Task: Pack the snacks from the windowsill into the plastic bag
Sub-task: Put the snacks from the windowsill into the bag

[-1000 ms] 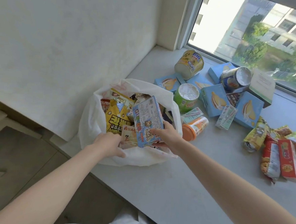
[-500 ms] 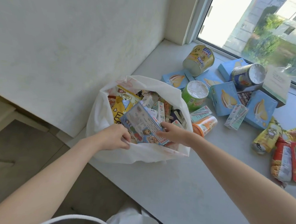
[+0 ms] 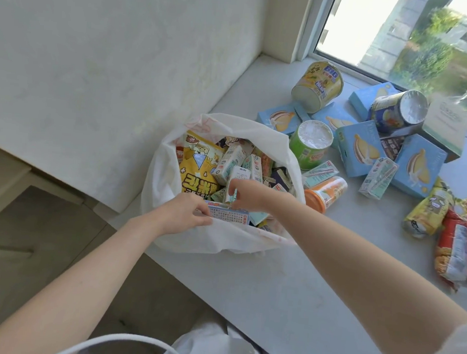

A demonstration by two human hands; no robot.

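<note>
The white plastic bag (image 3: pixel 217 239) stands open on the windowsill's (image 3: pixel 289 277) near left edge, filled with several snacks, among them a yellow popcorn packet (image 3: pixel 196 171) and small cartons. A flat blue snack box (image 3: pixel 228 214) stands on edge just inside the bag's near wall. My left hand (image 3: pixel 181 214) grips the bag's near rim beside the box. My right hand (image 3: pixel 253 194) reaches into the bag, its curled fingers on the box's top edge.
More snacks lie on the sill to the right: a green cup (image 3: pixel 307 147), an orange cup (image 3: pixel 326 193), blue boxes (image 3: pixel 358 149), a yellow tub (image 3: pixel 317 84), a small carton (image 3: pixel 378 177) and red and yellow packets (image 3: pixel 452 253). The wall is left, the window behind.
The blue box has gone from upright above the bag to tucked down against its near wall. My right hand followed it in; my left hand stayed on the rim.
</note>
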